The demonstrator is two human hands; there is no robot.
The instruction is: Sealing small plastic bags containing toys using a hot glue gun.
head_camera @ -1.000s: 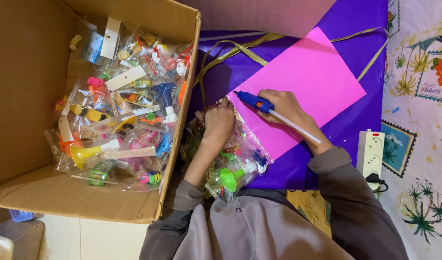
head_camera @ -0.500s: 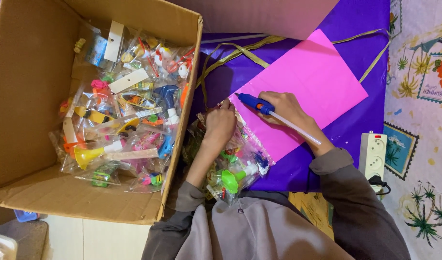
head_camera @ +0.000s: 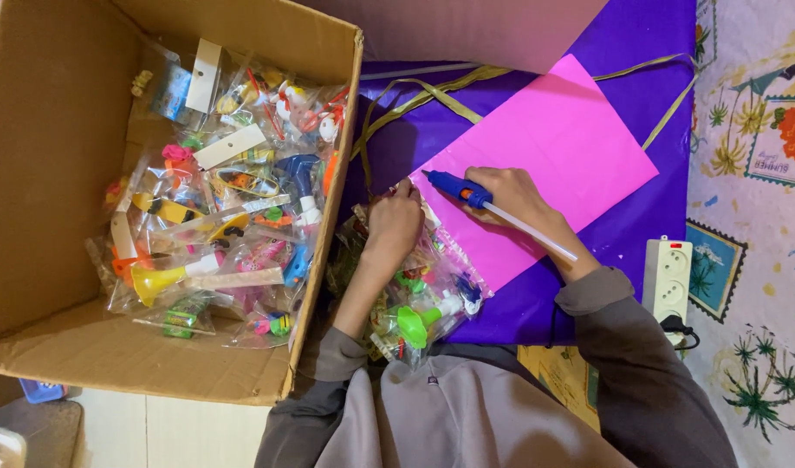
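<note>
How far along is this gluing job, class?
Done: many packed toy bags lie in the cardboard box. In hand: the right hand holds a blue glue gun over the pink sheet, while the left hand presses a clear toy bag. Left: that bag is not yet in the box.

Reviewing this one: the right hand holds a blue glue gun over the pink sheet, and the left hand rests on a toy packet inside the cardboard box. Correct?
Not quite. In the head view the left hand rests on a toy packet outside the cardboard box, beside it on the purple covering. The right hand does hold the blue glue gun over the pink sheet.
</note>
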